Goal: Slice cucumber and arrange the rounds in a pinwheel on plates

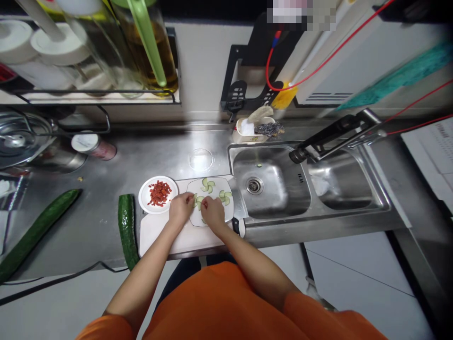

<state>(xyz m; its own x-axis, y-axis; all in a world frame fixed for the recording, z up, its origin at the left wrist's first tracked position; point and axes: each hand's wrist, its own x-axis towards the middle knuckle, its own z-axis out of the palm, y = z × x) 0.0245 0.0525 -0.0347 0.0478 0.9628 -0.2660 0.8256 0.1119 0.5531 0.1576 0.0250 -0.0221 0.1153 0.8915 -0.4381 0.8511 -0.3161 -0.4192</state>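
My left hand (pixel 181 208) is pinched at the left side of a white square plate (pixel 226 217), its fingertips on a cucumber slice (pixel 195 200). Close beside it, my right hand (pixel 213 215) is over the plate with the fingers closed, and what they hold is hidden. Thin cucumber slices lie in small pinwheel groups (pixel 208 185) on the plate, one group (pixel 225 197) near its right edge. A round white plate (pixel 141 200) of red dried berries (pixel 160 193), like goji, stands to the left. Both plates rest at least partly on a light cutting board (pixel 155 236).
A knife (pixel 240 208) lies at the board's right, by the double sink (pixel 271 189) with its faucet (pixel 329 137). A cut cucumber (pixel 126 226) and a long cucumber (pixel 38 231) lie left. Behind are a lidded jar (pixel 95 145), a pot (pixel 60 156) and a bottle rack (pixel 106 101).
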